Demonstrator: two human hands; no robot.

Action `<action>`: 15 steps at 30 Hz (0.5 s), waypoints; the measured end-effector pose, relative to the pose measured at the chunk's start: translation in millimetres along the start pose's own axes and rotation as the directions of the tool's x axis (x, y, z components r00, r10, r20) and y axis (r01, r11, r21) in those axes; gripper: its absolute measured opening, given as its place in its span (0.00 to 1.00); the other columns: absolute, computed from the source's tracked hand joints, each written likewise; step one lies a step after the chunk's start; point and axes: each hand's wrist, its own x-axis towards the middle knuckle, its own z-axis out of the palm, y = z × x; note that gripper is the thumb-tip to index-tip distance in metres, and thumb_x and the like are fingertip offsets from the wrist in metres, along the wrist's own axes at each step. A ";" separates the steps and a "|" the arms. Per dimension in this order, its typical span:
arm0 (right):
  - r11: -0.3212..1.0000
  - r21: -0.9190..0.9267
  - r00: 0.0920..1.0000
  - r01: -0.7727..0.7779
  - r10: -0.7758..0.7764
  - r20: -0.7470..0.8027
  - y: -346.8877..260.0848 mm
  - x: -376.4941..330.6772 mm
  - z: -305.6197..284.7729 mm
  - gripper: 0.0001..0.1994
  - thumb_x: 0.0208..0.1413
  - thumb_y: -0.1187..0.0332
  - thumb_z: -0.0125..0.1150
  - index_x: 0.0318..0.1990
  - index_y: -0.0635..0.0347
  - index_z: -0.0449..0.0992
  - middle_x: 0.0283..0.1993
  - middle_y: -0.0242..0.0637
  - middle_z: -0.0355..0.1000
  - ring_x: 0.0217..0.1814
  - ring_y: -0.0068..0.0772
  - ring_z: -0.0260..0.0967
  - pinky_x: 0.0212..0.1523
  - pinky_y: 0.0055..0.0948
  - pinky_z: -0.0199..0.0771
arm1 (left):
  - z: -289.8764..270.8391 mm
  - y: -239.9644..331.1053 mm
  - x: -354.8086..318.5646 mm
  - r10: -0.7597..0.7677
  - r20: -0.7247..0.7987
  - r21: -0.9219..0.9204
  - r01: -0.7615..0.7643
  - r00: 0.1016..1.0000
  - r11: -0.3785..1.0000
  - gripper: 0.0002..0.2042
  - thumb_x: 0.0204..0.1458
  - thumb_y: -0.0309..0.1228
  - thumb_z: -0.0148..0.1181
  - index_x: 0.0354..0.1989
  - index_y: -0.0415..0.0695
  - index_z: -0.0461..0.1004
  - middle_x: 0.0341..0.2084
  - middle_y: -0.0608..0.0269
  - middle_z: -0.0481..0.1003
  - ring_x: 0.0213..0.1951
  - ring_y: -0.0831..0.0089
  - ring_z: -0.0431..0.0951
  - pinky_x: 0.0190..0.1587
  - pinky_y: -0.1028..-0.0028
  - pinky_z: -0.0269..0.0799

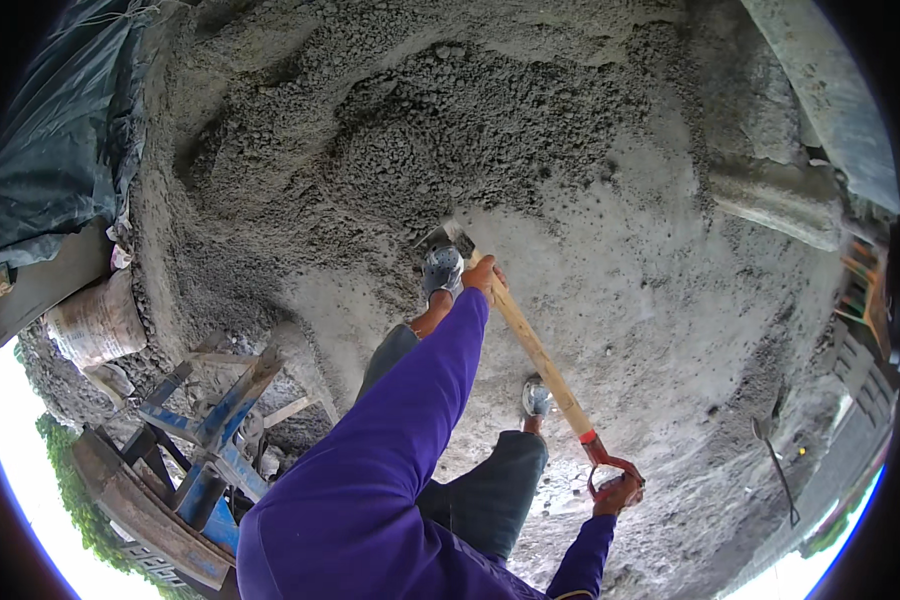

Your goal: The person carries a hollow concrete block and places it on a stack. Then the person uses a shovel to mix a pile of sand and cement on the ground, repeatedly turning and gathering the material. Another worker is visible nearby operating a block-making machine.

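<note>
Both my hands are on a shovel with a pale wooden shaft and a red D-shaped handle. My left hand is wrapped round the shaft low down, just above the metal blade. Around the red handle at the upper end, my right hand is closed. The blade is at the near edge of a heap of damp grey gravelly mix, beside my forward foot in a grey shoe. Part of the blade is hidden by that shoe.
A blue metal frame stands at the left, near a filled sack and a dark tarp. A concrete block lies at the right. Further down that side is a thin long-handled tool. Grey concrete floor extends right of the shovel.
</note>
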 end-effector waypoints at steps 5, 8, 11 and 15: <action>1.000 -0.004 0.993 0.000 0.000 0.122 -81.6 -31.5 -65.1 0.10 0.50 0.63 0.50 0.19 0.50 0.72 0.14 0.18 0.55 0.11 0.13 0.49 0.11 0.17 0.49 | -30.1 9.6 -106.3 0.001 -0.032 -0.127 -0.005 0.999 0.992 0.11 0.46 0.31 0.59 0.21 0.38 0.66 0.11 0.57 0.66 0.12 0.64 0.68 0.14 0.62 0.66; 0.996 -0.078 0.968 0.051 -0.030 0.249 -143.0 -67.1 -73.6 0.12 0.47 0.63 0.49 0.17 0.54 0.73 0.13 0.19 0.55 0.10 0.14 0.49 0.10 0.17 0.47 | -51.7 40.4 -190.1 0.094 -0.072 -0.188 -0.107 0.993 0.976 0.10 0.47 0.33 0.57 0.22 0.41 0.66 0.12 0.59 0.66 0.13 0.66 0.68 0.17 0.64 0.67; 0.981 -0.076 0.868 0.177 -0.119 0.482 -178.9 -65.4 -79.1 0.11 0.44 0.63 0.50 0.19 0.57 0.75 0.12 0.20 0.55 0.09 0.15 0.48 0.09 0.17 0.48 | -79.9 97.0 -281.7 0.221 -0.095 -0.341 -0.241 0.971 0.909 0.12 0.48 0.34 0.57 0.25 0.39 0.65 0.13 0.59 0.66 0.13 0.64 0.68 0.18 0.63 0.68; 0.976 -0.004 0.709 0.217 -0.155 0.688 -240.6 -131.2 -33.2 0.11 0.46 0.64 0.51 0.21 0.59 0.75 0.13 0.21 0.54 0.09 0.16 0.50 0.09 0.17 0.50 | -127.0 195.9 -417.4 0.371 -0.213 -0.448 -0.428 0.904 0.785 0.13 0.51 0.35 0.57 0.25 0.37 0.66 0.14 0.56 0.66 0.15 0.63 0.68 0.20 0.62 0.69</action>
